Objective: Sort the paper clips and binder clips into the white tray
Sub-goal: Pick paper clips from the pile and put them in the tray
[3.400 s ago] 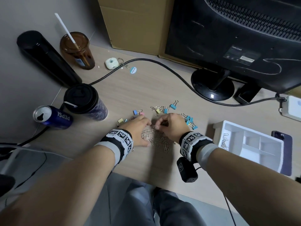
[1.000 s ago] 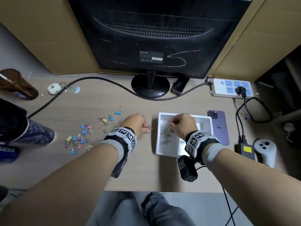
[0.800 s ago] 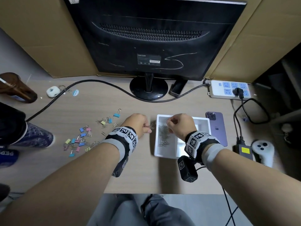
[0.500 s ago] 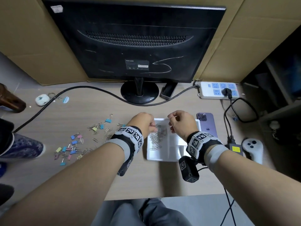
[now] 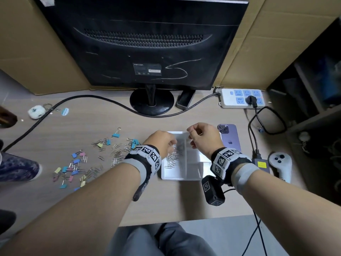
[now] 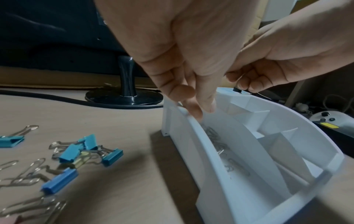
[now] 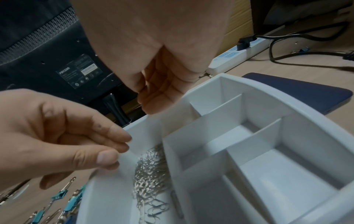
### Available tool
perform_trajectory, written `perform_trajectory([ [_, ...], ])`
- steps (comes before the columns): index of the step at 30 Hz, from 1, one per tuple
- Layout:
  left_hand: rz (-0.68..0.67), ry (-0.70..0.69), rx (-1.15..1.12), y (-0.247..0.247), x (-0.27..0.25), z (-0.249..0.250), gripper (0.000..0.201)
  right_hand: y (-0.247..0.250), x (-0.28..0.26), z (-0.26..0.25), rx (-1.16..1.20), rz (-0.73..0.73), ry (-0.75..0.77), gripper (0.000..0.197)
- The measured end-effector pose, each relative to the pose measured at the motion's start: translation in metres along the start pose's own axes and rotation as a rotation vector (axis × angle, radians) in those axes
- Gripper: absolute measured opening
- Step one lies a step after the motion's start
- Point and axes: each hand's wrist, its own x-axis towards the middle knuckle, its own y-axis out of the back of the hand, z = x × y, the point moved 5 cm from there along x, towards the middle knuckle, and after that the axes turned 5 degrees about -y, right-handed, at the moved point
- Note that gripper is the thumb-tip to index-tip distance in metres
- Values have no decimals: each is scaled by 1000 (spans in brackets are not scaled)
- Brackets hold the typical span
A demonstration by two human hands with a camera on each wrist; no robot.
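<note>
The white tray [image 5: 180, 179] [image 6: 201, 136] [image 7: 316, 118] sits on the desk in front of me, divided into compartments. A heap of silver paper clips [image 5: 171, 159] [image 6: 220, 145] [image 7: 149, 171] lies in its long left compartment; the others look bare. My left hand [image 5: 172, 145] [image 6: 197, 106] [image 7: 114, 151] hovers over that compartment's left rim, fingers pointing down, nothing visible in them. My right hand [image 5: 191, 135] [image 6: 247, 83] [image 7: 159, 100] hangs above the far end, fingers loosely curled, palm empty. Coloured binder clips [image 5: 73, 169] [image 6: 80, 151] and loose paper clips [image 5: 118, 154] lie scattered to the left.
A monitor stand [image 5: 151, 104] and black cable [image 5: 92, 97] cross the back of the desk. A purple phone [image 5: 229, 137] lies against the tray's right side. A power strip [image 5: 241, 98] and white controller [image 5: 280, 163] are further right. A patterned cup [image 5: 16, 167] stands far left.
My left hand moved right from beside the tray to over its left compartment, and the clips it pinched no longer show at its fingertips. My right hand lifted toward the tray's far end.
</note>
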Motion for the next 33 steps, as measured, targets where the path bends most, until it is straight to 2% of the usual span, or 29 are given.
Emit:
perform_trajectory([
  [4, 79, 7, -96, 20, -17, -13, 7, -20, 3, -21, -1, -20, 44, 19],
  [7, 116, 90, -80, 37, -36, -42, 13, -48, 7, -38, -39, -58, 90, 16],
  [9, 169, 167, -65, 47, -54, -71, 8, -76, 9, -47, -79, -126, 97, 11],
  [12, 206, 288, 31, 54, -85, -118, 9, -121, 4, -58, -205, -236, 141, 16],
  [15, 196, 347, 73, 50, -108, -156, 9, -161, 0, -60, -390, -302, 189, 22],
  [19, 171, 342, 49, 41, -119, -179, 11, -190, 3, -55, -644, -260, 128, 43],
  [23, 160, 302, -19, 36, -110, -186, 10, -203, 8, -53, -659, -290, 143, 50],
  [27, 146, 261, -49, 35, -97, -188, 12, -209, 14, -50, -678, -283, 157, 43],
  [33, 100, 237, -42, 38, -84, -197, 12, -205, 32, -50, -576, -202, 124, 29],
])
